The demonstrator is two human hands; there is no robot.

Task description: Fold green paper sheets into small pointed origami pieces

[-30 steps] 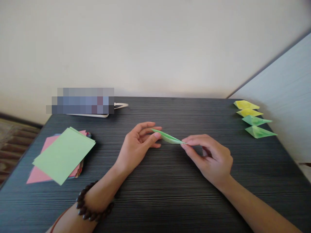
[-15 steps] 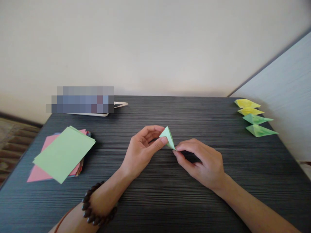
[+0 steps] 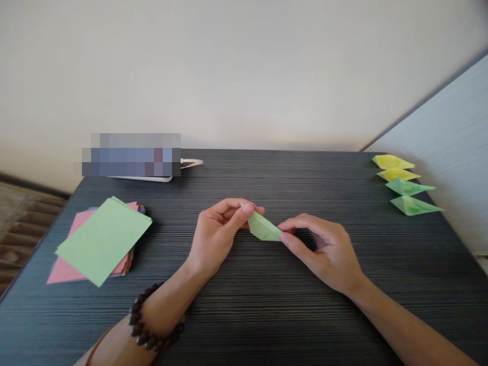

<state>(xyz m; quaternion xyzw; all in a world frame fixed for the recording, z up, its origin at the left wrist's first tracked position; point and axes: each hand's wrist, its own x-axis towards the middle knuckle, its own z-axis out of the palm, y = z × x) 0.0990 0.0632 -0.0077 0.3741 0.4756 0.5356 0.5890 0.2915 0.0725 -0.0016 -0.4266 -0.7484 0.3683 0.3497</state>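
Between my two hands is a small piece of folded green paper, slim and pointed, held above the dark table. My left hand pinches its left end between thumb and fingers, which hide that end. With thumb and forefinger my right hand grips the pointed right tip. On the left lies a stack of coloured paper, a light green sheet on top and a pink sheet beneath. Two yellow folded paper pieces and two green folded paper pieces form a column at the far right.
A blurred-out device with a pale edge and a white cable stands at the back left. The dark wood-grained table meets a pale wall behind. A light panel borders the right side.
The folded green paper has turned from a steep triangle to a slim, flatter shape, another face showing. My left hand has shifted its hold slightly left; my right hand still pinches the tip.
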